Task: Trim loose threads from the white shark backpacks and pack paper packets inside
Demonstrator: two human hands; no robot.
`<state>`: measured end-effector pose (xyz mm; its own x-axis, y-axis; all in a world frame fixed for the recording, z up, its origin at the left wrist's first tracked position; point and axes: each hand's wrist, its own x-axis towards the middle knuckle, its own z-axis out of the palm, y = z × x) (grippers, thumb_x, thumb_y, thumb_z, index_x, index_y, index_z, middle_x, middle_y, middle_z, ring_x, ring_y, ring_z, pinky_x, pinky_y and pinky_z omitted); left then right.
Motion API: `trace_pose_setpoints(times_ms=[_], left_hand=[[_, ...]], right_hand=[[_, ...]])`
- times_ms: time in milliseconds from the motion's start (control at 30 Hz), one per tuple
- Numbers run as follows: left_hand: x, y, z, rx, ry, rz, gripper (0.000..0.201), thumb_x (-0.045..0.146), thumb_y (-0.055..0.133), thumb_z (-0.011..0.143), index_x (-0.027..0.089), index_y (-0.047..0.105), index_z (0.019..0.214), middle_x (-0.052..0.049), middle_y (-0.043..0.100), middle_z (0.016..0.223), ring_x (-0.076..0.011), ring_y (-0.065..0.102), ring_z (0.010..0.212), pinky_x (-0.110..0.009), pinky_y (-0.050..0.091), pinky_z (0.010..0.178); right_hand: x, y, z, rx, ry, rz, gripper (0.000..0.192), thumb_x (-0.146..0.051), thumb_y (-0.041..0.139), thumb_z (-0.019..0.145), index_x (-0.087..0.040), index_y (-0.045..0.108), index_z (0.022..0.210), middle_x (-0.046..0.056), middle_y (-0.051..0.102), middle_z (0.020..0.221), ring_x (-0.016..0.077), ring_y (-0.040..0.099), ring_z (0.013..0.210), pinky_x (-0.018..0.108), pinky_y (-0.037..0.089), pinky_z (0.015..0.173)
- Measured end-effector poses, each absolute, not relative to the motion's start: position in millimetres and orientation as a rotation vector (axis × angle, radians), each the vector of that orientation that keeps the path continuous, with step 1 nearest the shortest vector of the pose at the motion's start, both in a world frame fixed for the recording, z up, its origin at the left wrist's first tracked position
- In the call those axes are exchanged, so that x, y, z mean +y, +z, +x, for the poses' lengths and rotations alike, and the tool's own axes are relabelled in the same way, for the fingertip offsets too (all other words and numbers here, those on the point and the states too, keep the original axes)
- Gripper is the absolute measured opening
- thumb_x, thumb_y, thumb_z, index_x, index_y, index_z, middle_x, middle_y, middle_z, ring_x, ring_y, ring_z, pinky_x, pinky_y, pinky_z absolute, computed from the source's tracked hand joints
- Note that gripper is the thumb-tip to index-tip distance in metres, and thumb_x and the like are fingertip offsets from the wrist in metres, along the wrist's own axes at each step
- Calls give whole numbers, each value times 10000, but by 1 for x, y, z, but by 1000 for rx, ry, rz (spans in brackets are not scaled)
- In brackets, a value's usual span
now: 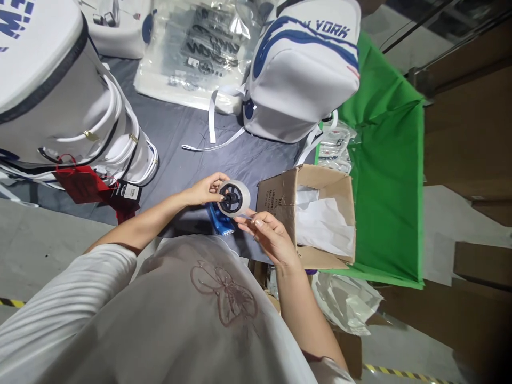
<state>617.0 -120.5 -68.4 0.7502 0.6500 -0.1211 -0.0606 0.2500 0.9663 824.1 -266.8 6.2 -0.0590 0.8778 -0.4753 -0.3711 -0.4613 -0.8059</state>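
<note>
My left hand [207,190] holds a roll of clear tape [237,198] on a black core, mounted on a blue dispenser [219,218] that shows just below it. My right hand [267,234] sits right of the roll and pinches the loose tape end between thumb and fingers. Both hands are over the near edge of a dark grey table [180,133].
An open cardboard box [320,184] with white paper inside stands right of my hands. A green cloth [384,160] covers the table's right part. White golf bags [64,106] [304,69] and clear plastic packaging [196,48] lie farther back. Red tags [84,184] hang at the left.
</note>
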Motion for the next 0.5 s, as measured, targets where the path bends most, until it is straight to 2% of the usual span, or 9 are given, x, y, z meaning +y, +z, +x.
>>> trace_pose_setpoints(times_ms=[100, 200, 300, 333, 400, 500], left_hand=[[-109, -55, 621, 636, 516, 1606, 391, 190, 693, 696, 196, 522, 1048, -2, 610, 988, -165, 586, 962, -311, 448, 898], [-106, -50, 629, 673, 501, 1796, 274, 149, 567, 736, 192, 536, 1005, -3, 616, 967, -160, 588, 921, -297, 458, 837], [-110, -54, 635, 708, 447, 1936, 269, 95, 469, 764, 190, 550, 1002, -11, 640, 939, -152, 603, 847, -284, 464, 780], [-113, -55, 636, 736, 420, 2004, 304, 77, 446, 771, 188, 555, 1032, -22, 650, 961, -158, 610, 855, -288, 465, 784], [-119, -56, 636, 791, 351, 2161, 354, 55, 411, 800, 181, 560, 1096, -53, 665, 1032, -180, 623, 911, -304, 463, 809], [-130, -55, 637, 787, 231, 2380, 346, 65, 388, 867, 181, 575, 1134, -77, 669, 1114, -204, 626, 992, -322, 453, 856]], right_hand=[[-265, 9, 827, -661, 1651, -1328, 280, -437, 849, 749, -215, 679, 766, 56, 686, 1235, 241, 693, 1078, 409, 539, 1002], [-268, 7, 828, -691, 1610, -1388, 287, -458, 848, 741, -223, 686, 761, 67, 718, 1143, 243, 652, 1149, 394, 542, 996], [-277, -10, 828, -697, 1590, -1460, 316, -495, 849, 721, -217, 703, 756, 74, 695, 1209, 243, 636, 1160, 353, 563, 935], [-281, -19, 828, -684, 1553, -1516, 344, -520, 853, 700, -212, 706, 746, 75, 697, 1199, 231, 657, 1099, 326, 578, 869], [-290, -40, 825, -615, 1474, -1639, 416, -576, 864, 637, -203, 702, 725, 72, 734, 1027, 181, 683, 862, 257, 560, 666], [-303, -74, 818, -411, 1511, -1719, 506, -610, 887, 515, -190, 676, 701, 26, 694, 710, 98, 554, 537, 204, 417, 465]])
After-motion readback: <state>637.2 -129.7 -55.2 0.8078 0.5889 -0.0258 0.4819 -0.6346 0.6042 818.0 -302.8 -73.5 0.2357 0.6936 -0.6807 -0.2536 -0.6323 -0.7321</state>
